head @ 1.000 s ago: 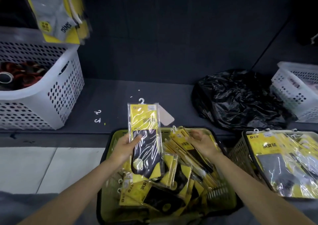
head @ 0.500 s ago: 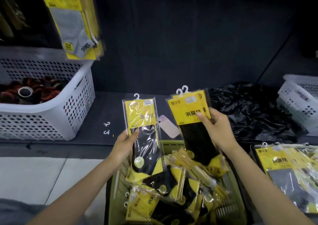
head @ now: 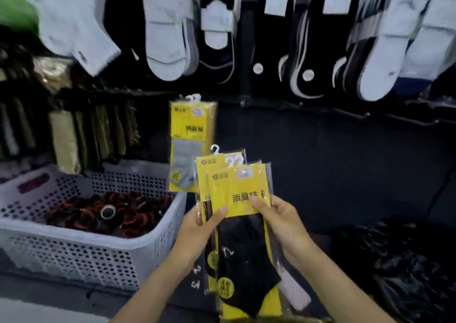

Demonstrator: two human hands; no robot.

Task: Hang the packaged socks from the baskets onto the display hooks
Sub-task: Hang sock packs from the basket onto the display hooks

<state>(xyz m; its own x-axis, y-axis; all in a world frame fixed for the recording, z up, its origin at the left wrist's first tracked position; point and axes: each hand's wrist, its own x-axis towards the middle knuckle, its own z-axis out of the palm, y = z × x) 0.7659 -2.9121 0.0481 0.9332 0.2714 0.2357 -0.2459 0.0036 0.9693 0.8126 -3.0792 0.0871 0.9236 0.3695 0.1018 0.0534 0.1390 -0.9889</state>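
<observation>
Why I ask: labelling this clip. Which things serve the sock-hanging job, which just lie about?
Job: black sock packs, pinched by left hand and right hand; hanging grey sock pack.
Lying about: white basket of hair ties; black plastic bag; loose socks on display above.

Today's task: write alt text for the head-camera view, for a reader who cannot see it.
A left hand and right hand hold a stack of packaged black socks upright, thumbs on the front yellow card. Behind, packs of grey socks hang on the display below rows of white and black socks; a white basket stands at left.
</observation>
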